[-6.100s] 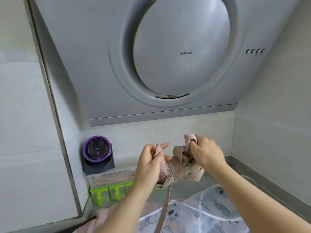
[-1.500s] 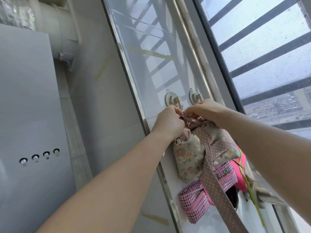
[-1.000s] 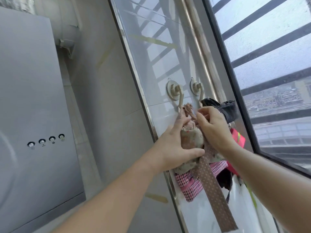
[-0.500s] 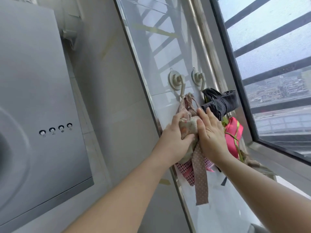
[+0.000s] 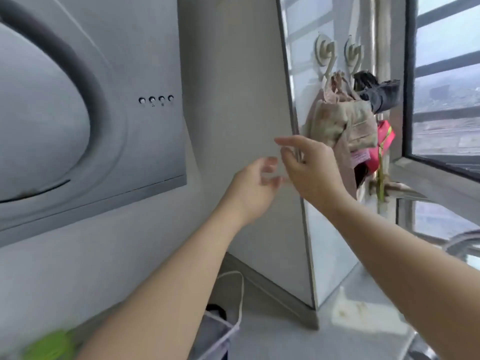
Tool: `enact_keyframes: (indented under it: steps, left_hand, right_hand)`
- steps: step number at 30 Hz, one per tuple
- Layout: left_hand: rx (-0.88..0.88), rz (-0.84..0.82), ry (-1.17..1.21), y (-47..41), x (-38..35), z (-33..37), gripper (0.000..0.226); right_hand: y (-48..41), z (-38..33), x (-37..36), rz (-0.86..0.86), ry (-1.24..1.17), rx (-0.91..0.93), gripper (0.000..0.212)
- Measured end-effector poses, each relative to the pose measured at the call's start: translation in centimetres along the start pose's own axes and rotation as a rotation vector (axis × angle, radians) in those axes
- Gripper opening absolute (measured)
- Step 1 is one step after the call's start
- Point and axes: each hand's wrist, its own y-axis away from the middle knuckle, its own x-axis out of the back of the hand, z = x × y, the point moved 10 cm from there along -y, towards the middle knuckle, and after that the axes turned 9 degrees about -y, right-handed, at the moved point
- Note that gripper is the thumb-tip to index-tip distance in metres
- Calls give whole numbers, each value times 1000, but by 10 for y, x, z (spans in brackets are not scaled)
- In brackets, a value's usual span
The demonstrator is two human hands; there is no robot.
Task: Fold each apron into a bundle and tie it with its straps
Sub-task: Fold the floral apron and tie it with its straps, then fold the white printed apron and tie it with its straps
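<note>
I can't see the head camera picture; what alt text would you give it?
Two bare, empty hands, left hand and right hand, hover open just short of a beige floral apron bundle hanging from a cream wall hook beside a barred window. Black and pink fabric bundles hang behind it; a grey range hood fills the left.

A grey range hood (image 5: pixel 78 113) with four small buttons (image 5: pixel 155 100) fills the wall. Right of it, a plain grey wall panel (image 5: pixel 241 126), then a barred window (image 5: pixel 446 81) admitting daylight. Below it lies a pale countertop (image 5: pixel 285 339).
</note>
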Motion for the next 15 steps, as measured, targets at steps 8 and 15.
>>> enact_keyframes:
  steps: [8, 15]
  left_hand:
    - [275, 92, -54, 175, 79, -138, 21]
    - [668, 79, -148, 352, 111, -300, 16]
  right_hand:
    - [142, -48, -175, -545, -280, -190, 19]
    - [329, -44, -338, -1064, -276, -460, 18]
